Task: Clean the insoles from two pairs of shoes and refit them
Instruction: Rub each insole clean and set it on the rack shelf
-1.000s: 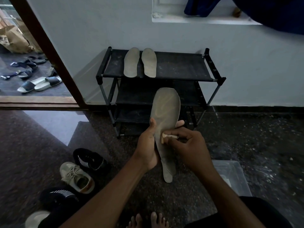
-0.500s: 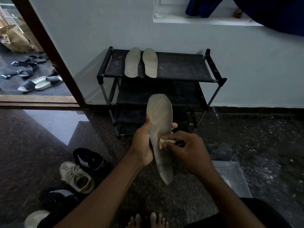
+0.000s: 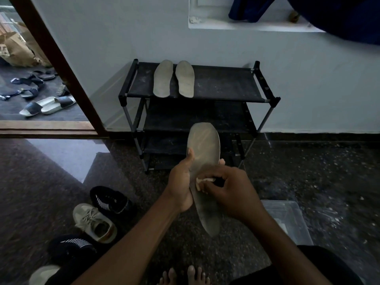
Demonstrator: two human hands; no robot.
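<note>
A long grey insole [image 3: 203, 147] stands upright in front of me, toe end up. My left hand [image 3: 182, 182] grips its left edge, thumb on the face. My right hand [image 3: 228, 190] pinches a small pale brush or cloth piece [image 3: 202, 182] against the insole's middle. Two more grey insoles [image 3: 173, 79] lie side by side on the top shelf of the black shoe rack [image 3: 226, 85]. On the floor at my left lie a black striped shoe [image 3: 111, 200], a beige laced shoe [image 3: 92, 222], another black striped shoe [image 3: 70, 246] and a pale shoe [image 3: 43, 274].
A clear plastic tub [image 3: 287, 219] sits on the speckled floor at my right. My bare toes [image 3: 183, 276] show at the bottom edge. An open doorway at the left leads to scattered sandals [image 3: 47, 103]. Blue cloth hangs over a wall ledge [image 3: 246, 25].
The insole has tilted back and forth slightly in my left hand. My right hand has rubbed the pale piece along its middle, shifting a little left.
</note>
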